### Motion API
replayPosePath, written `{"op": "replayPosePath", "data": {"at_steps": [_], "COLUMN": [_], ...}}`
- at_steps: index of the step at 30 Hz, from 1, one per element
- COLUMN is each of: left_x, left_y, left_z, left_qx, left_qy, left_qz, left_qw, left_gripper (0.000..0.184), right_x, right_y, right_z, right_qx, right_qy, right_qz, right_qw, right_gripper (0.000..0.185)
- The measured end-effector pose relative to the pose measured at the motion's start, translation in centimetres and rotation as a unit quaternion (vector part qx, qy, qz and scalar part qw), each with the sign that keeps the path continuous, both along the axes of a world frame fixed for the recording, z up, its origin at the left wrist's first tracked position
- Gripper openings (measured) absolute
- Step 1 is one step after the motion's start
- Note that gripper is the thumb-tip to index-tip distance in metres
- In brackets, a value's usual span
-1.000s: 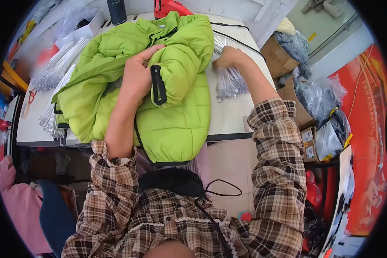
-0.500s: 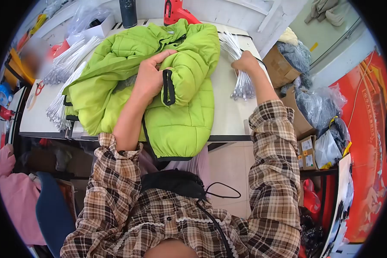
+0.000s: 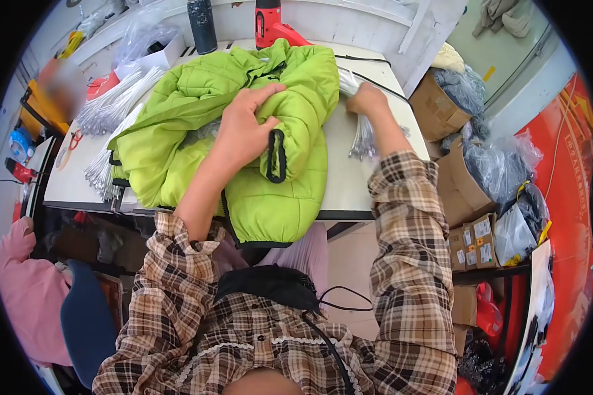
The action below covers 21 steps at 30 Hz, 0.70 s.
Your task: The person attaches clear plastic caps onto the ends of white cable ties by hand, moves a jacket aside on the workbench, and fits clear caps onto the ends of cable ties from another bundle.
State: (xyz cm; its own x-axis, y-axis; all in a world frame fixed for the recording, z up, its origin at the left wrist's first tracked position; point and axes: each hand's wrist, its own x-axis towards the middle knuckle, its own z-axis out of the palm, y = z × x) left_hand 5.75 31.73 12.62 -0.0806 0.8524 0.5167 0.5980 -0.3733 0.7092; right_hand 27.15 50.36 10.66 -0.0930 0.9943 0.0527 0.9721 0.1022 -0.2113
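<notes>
A lime green quilted jacket [image 3: 277, 204] with black trim lies on the white table, its lower edge hanging over the front. My left hand [image 3: 247, 125] grips the jacket's sleeve near the black-edged cuff, thumb and fingers pinching the fabric. To the right of the jacket, my right hand [image 3: 369, 105] is closed round a bundle of thin white strips [image 3: 364, 139] with clear ends, partly hidden under the fingers. More white strips [image 3: 122, 99] lie in bunches left of the jacket, some partly beneath its edge.
Behind the jacket stand a red tool [image 3: 270, 29] and a dark cylinder [image 3: 202, 27]. Orange-handled scissors [image 3: 76, 139] lie at the table's left. Cardboard boxes [image 3: 435, 105] with plastic bags are at the right. Another person in pink [image 3: 36, 296] is at the lower left.
My right hand has moved with the strips toward the jacket's right side. My left hand still holds the sleeve. The camera view has shifted, so the table sits slightly lower and further right.
</notes>
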Motion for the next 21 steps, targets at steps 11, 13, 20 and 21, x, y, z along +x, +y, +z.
{"op": "replayPosePath", "data": {"at_steps": [11,13,20,21], "left_x": [6.7,10.3,17.4,17.6], "left_y": [1.8,4.2,7.2,7.2], "left_z": [7.8,7.7,5.1,5.1], "left_qx": [-0.098,-0.088,-0.049,-0.05], "left_qy": [0.095,0.072,-0.3,-0.301], "left_qz": [-0.16,-0.118,-0.218,-0.219], "left_qw": [0.978,0.986,0.928,0.927], "left_gripper": [0.054,0.071,0.041,0.041], "right_x": [6.9,6.3,6.2,7.5], "right_y": [-6.1,-7.6,-10.5,-11.2], "right_z": [3.4,2.9,1.2,2.1], "right_qx": [0.227,0.284,0.253,0.172], "right_qy": [0.424,0.396,0.413,0.347], "right_qz": [0.056,0.063,0.176,0.193], "right_qw": [0.875,0.871,0.857,0.901], "right_gripper": [0.029,0.029,0.041,0.044]}}
